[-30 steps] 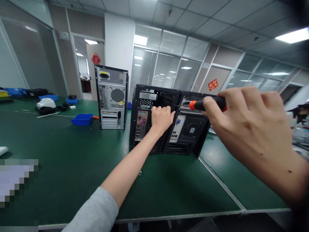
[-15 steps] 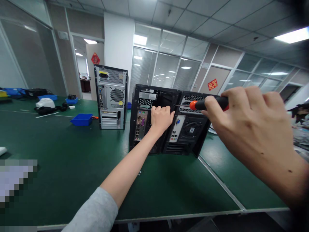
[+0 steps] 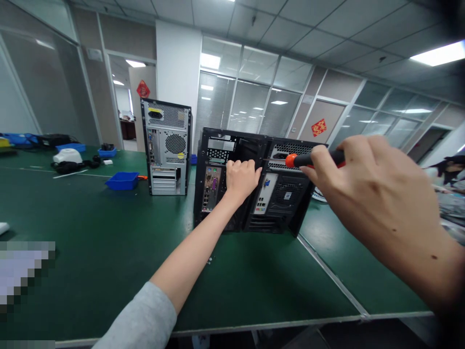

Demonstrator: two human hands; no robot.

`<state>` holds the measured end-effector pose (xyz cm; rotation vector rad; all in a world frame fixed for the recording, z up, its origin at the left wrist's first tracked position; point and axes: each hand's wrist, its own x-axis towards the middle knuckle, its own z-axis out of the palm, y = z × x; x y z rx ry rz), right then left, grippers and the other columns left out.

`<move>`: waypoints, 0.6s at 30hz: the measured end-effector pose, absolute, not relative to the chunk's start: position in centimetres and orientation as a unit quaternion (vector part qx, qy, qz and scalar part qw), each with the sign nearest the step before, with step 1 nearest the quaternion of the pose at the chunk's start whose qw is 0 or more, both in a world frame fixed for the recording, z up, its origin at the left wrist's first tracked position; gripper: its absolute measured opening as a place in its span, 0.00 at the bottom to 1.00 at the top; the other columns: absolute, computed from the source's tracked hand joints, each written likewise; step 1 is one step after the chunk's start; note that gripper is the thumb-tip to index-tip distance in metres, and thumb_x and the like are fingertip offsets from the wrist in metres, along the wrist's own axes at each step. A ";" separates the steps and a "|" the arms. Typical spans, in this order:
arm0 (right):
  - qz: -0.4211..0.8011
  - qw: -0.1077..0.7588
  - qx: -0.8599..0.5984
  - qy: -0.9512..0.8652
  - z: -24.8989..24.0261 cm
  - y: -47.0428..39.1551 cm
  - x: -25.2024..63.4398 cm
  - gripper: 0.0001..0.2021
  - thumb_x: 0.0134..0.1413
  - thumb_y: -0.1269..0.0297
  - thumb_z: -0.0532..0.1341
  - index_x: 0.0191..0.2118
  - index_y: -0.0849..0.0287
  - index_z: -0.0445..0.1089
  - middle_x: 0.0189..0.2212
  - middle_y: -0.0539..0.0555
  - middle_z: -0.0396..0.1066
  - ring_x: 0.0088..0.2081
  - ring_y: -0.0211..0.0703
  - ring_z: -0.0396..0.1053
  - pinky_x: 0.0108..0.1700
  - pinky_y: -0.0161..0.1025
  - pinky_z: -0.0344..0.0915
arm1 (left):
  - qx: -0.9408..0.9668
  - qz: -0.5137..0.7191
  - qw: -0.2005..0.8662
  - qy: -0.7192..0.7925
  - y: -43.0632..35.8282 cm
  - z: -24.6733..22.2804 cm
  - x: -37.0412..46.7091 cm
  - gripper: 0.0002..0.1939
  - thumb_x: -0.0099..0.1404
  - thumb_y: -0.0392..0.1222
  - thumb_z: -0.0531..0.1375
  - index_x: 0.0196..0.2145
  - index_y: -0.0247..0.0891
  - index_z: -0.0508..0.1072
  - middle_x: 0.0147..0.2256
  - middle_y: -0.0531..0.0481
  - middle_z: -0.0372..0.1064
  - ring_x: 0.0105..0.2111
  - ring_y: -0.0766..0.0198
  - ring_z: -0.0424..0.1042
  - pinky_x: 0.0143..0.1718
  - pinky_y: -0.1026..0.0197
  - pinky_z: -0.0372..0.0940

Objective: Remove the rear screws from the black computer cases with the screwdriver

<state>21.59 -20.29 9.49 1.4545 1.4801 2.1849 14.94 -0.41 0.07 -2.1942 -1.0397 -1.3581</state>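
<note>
- Left hand (image 3: 240, 178) stretched forward, fist curled against rear panel of black computer case (image 3: 254, 182) upright on green table (image 3: 101, 242).
- Right hand (image 3: 366, 194) clenched around screwdriver (image 3: 308, 159), shaft level, tip at case's upper rear.
- No readable writing.
- Silver-backed tower (image 3: 166, 147) just left; blue bin (image 3: 122, 180) beyond.

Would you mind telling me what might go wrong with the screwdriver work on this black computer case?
The screwdriver tip sits right beside the left hand on the black case; a slip might jab the fingers. The right hand works at arm's length, so the case might shift on the green table.
</note>
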 end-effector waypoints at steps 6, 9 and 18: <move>0.723 0.061 0.488 0.485 9.1 -20.4 21.8 0.14 0.62 0.64 0.47 0.29 0.60 0.66 0.22 0.55 0.57 0.26 0.43 0.53 0.25 0.34 0.42 | -0.775 -0.481 0.182 -0.367 -0.5 0.1 14.9 0.16 0.70 0.49 0.50 0.36 0.36 0.71 0.33 0.42 0.76 0.38 0.51 0.70 0.42 0.50 0.53; 0.737 0.049 0.478 0.475 8.9 -20.5 21.8 0.13 0.62 0.63 0.49 0.31 0.60 0.67 0.22 0.54 0.57 0.26 0.43 0.55 0.23 0.34 0.38 | -0.776 -0.480 0.179 -0.368 -0.6 0.2 14.9 0.16 0.70 0.49 0.49 0.36 0.36 0.71 0.33 0.42 0.76 0.38 0.51 0.71 0.43 0.50 0.52; 0.743 0.040 0.478 0.467 8.8 -20.5 21.7 0.16 0.63 0.60 0.49 0.27 0.59 0.64 0.21 0.53 0.56 0.25 0.41 0.54 0.21 0.33 0.36 | -0.779 -0.477 0.173 -0.368 -0.6 0.3 14.9 0.16 0.70 0.49 0.49 0.36 0.36 0.71 0.34 0.41 0.76 0.38 0.51 0.71 0.43 0.50 0.52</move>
